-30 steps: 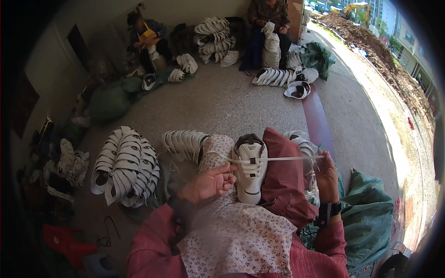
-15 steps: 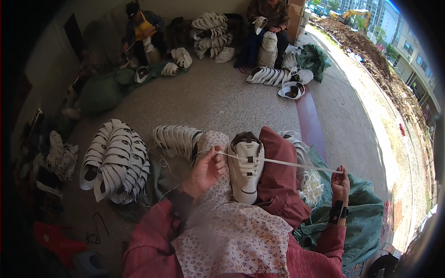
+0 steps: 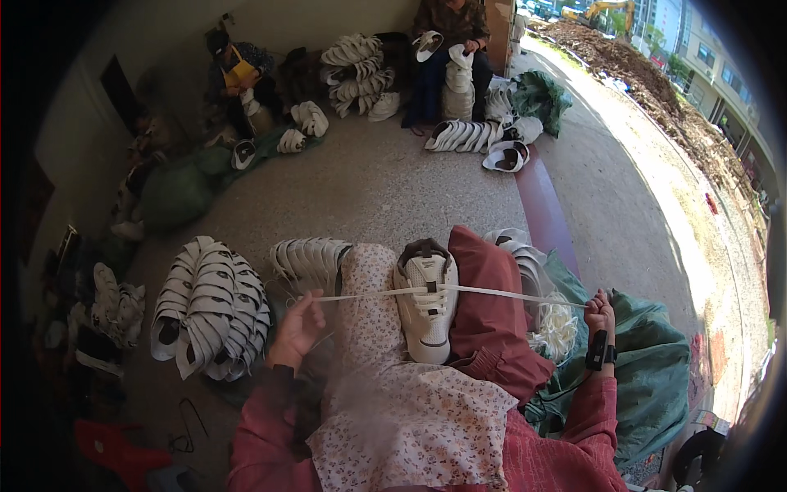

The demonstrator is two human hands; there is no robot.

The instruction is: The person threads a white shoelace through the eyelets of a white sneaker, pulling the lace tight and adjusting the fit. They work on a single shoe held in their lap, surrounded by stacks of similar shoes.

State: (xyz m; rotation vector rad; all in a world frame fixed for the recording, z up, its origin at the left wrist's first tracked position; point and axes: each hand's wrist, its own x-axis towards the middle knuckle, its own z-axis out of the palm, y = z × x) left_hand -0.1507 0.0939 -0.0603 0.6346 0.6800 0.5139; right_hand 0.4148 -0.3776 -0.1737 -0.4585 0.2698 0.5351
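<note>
Between my knees stands a white shoe upper [image 3: 427, 307] with a dark collar, its toe pointing toward me. A flat white shoelace [image 3: 508, 293] runs through it and stretches out to both sides. My left hand [image 3: 300, 328] pinches one end of the lace, left of my flowered apron [image 3: 410, 418]. Far out to the right, my right hand [image 3: 601, 316] is closed on the other end. Both lengths look taut, and the lower rows of the shoe are laced.
Stacked white uppers [image 3: 215, 307] stand at the left, with another row [image 3: 307, 264] beside my knee. A bundle of white laces [image 3: 554, 328] lies by a green sack [image 3: 648, 369] on the right. Two people [image 3: 455, 57] sit working at the back among more uppers. A red object [image 3: 119, 451] is at lower left.
My left hand has moved left and slightly down, drawing its lace end farther out. The right hand stays at about the same place, and the whole view has shifted a little.
</note>
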